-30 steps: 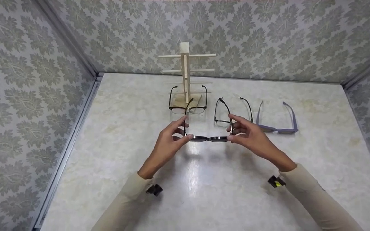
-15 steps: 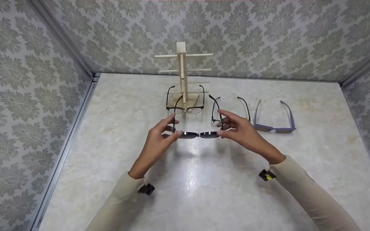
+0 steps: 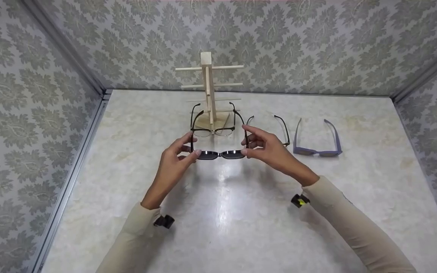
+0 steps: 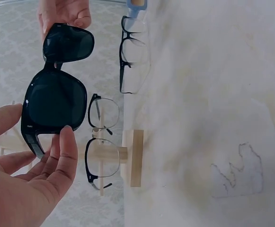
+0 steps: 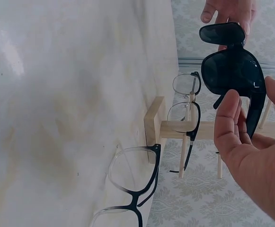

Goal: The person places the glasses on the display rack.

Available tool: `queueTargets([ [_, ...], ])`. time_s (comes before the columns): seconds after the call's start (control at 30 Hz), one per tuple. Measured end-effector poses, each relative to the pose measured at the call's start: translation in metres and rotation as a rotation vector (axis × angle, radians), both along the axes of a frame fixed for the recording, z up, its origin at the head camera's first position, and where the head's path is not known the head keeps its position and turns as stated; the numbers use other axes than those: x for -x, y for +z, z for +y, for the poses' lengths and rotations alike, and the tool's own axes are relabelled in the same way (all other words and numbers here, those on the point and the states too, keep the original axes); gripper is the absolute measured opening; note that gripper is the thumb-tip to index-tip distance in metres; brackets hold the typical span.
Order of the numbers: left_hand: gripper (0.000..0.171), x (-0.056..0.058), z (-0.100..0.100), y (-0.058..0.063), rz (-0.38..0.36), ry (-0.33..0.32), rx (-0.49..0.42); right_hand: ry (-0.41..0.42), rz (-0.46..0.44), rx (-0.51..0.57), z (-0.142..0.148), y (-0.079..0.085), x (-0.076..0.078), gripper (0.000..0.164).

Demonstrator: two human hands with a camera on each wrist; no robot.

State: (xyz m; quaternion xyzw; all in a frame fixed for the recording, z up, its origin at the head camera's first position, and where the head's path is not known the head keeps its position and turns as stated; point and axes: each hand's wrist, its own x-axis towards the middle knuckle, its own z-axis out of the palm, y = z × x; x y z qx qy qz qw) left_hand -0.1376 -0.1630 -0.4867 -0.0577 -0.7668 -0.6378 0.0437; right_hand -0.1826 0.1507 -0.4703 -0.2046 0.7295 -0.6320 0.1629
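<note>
Black sunglasses (image 3: 208, 155) with dark lenses are held up above the table, their arms pointing away toward a wooden display stand (image 3: 210, 94). My left hand (image 3: 175, 159) pinches the left hinge end between thumb and fingers, and my right hand (image 3: 269, 149) grips the right end the same way. In the left wrist view the dark lens (image 4: 57, 101) faces the camera. On the lowest rod of the stand hangs a pair of clear-lensed glasses with dark upper rims (image 3: 224, 132), just beyond the sunglasses. The stand's upper rods (image 3: 228, 67) carry nothing.
Right of the stand, black-framed clear glasses (image 5: 135, 195) rest on the table (image 3: 279, 227), partly hidden by my right hand in the head view. Farther right lie purple-blue sunglasses (image 3: 305, 151). Patterned walls (image 3: 271, 45) enclose the table at the back and sides.
Both hands have carried the black sunglasses leftward and slightly away from me, bringing them in front of the stand. The head view has shifted a little; the other glasses stay put.
</note>
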Motion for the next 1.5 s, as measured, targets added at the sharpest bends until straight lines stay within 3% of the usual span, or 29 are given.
queueTargets([
  [1.03, 0.060, 0.026, -0.023, 0.020, 0.030, 0.060, 0.080, -0.010, 0.009, 0.014, -0.030, 0.011, 0.027, 0.084],
  [1.5, 0.060, 0.053, -0.020, 0.029, 0.032, 0.058, 0.097, -0.053, 0.028, -0.009, -0.033, 0.022, 0.048, 0.079],
])
